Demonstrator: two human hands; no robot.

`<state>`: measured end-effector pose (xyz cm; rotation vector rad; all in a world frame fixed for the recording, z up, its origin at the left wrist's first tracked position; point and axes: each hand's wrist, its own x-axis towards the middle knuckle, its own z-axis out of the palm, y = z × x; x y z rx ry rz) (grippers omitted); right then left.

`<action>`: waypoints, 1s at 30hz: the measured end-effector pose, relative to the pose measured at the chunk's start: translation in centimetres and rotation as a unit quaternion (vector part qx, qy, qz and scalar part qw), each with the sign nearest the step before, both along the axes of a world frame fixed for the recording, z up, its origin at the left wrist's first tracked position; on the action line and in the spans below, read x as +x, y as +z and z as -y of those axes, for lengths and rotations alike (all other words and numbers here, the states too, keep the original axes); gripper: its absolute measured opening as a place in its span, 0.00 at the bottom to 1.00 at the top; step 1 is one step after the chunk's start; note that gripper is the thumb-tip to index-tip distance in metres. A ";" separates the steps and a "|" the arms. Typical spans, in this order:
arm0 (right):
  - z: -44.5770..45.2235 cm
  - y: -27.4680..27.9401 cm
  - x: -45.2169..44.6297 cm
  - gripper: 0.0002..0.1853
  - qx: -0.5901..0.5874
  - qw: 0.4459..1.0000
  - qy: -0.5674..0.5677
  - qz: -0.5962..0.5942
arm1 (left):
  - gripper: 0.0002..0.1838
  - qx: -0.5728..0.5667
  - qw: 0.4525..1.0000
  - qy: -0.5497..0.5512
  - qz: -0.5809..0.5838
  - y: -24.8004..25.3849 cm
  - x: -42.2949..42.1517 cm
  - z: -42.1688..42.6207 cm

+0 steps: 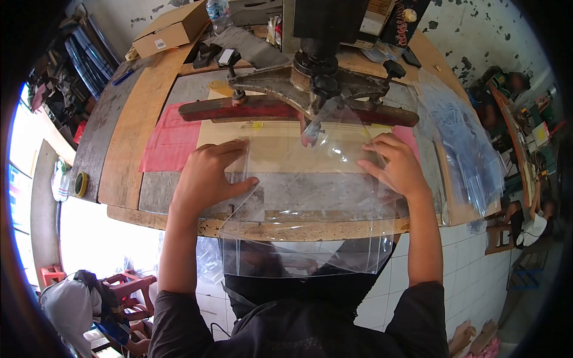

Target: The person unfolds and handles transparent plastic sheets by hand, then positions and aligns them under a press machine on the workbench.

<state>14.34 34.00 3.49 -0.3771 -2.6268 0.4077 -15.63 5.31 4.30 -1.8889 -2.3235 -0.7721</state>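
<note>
A clear plastic sheet point(310, 200), folded or layered, spreads between my hands. Its near end drapes past the table's front edge, and its far end rises in a point under the press. My left hand point(209, 173) holds the left side, its fingers bent along the edge and its thumb apart from them on the film. On the opposite side, my right hand point(391, 162) has the sheet's right edge between thumb and fingers. Just beyond them hangs a long press bar point(268, 109) with red along it, above a tan board point(280, 156).
Metal press arms point(268, 80) with knobs stand over the table. Pink-red cloth point(170, 140) lies at left. A pile of clear plastic pieces point(462, 143) covers the right side. A cardboard box point(170, 30) sits at back left; tape point(80, 184) lies far left. Other people sit either side.
</note>
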 end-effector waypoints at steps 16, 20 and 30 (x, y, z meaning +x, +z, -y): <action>-0.1 0.0 0.1 0.19 -0.007 1.000 -0.002 0.007 | 0.29 -0.012 1.000 0.004 0.003 0.1 0.0 0.0; 0.0 0.0 0.1 0.19 -0.012 1.000 -0.009 0.012 | 0.29 -0.015 1.000 0.008 0.004 0.1 0.1 0.0; 0.0 0.1 0.1 0.20 -0.011 1.000 -0.013 0.017 | 0.29 -0.015 1.000 0.011 0.000 0.0 0.0 0.0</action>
